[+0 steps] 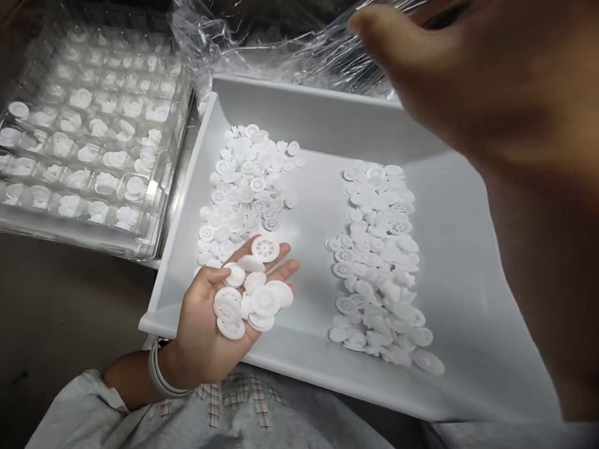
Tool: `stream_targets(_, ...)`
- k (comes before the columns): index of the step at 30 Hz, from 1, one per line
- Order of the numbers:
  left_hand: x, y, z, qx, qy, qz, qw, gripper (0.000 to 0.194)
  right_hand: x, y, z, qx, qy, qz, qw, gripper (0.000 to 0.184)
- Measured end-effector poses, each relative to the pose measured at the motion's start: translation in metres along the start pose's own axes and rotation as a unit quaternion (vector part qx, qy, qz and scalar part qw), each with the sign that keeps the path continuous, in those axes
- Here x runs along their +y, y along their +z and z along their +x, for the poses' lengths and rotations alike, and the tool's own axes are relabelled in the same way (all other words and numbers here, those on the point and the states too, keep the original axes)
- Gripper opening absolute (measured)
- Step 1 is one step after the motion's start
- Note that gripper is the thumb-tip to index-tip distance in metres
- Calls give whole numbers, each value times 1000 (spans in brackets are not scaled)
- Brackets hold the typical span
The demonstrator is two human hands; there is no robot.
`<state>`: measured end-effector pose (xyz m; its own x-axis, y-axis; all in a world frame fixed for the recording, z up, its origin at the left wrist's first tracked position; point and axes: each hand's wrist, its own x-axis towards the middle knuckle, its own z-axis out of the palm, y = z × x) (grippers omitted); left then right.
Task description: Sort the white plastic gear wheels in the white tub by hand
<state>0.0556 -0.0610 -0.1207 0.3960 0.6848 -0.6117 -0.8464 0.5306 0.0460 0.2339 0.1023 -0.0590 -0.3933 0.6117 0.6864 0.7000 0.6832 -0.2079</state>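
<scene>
My left hand (205, 329) is palm up over the near left part of a grey plastic tray (306, 208). Several white spoked plastic wheels (265, 301) lie in its cupped palm and on its fingers. Under and beyond the fingers, a loose heap of the same wheels (251, 167) runs along the tray's left side. A second heap of wheels (377, 261) spreads down its middle right. My right hand (490, 67) looms large and blurred at the upper right, close to the camera. Its thumb sticks out; the other fingers are mostly hidden or beyond the frame.
Left of the tray stands a stack of clear compartment trays (154, 210) with small white parts in the pockets. Crumpled clear plastic film (294, 58) lies behind the tray's far wall. My body, in a pale checked garment (247, 410), is against the near edge.
</scene>
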Motion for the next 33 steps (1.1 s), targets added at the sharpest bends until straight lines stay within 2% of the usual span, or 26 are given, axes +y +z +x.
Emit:
stream_targets(2,2,0,0,0,10,-5,1000,51,-16,4,-5,-164,40,110,980,47)
stream_targets(3,2,0,0,-3,13,-6,1000,50,-24,5,-13,-218,26,149,964,38)
stream_targets(6,1,0,2,-21,11,-2,1000,47,-41,2,-45,-315,-44,197,927,29)
stream_targets(8,-1,0,3,-23,5,9,1000,47,-46,-2,-63,-351,-38,209,912,27)
stream_targets(11,-3,-1,3,-23,0,25,999,52,-47,-4,-79,-344,-2,234,909,24)
stream_targets(15,-3,-2,3,-33,-4,32,999,57,-46,-1,-84,-336,34,265,903,23)
stream_targets(19,-3,-2,2,-36,3,32,999,57,-47,-3,-84,-357,22,278,891,35)
stream_targets(21,-3,-2,2,-43,4,31,999,57,-49,-3,-84,-351,4,265,898,35)
stream_targets(25,-5,-4,5,-42,-3,44,998,57,-59,1,-87,-308,-1,247,919,17)
stream_targets(29,-4,-5,5,-41,1,58,997,54,-70,0,-89,-274,94,315,904,7)
stream_targets(33,-3,-3,4,-18,5,33,999,44,-68,-7,-94,-240,235,359,871,3)
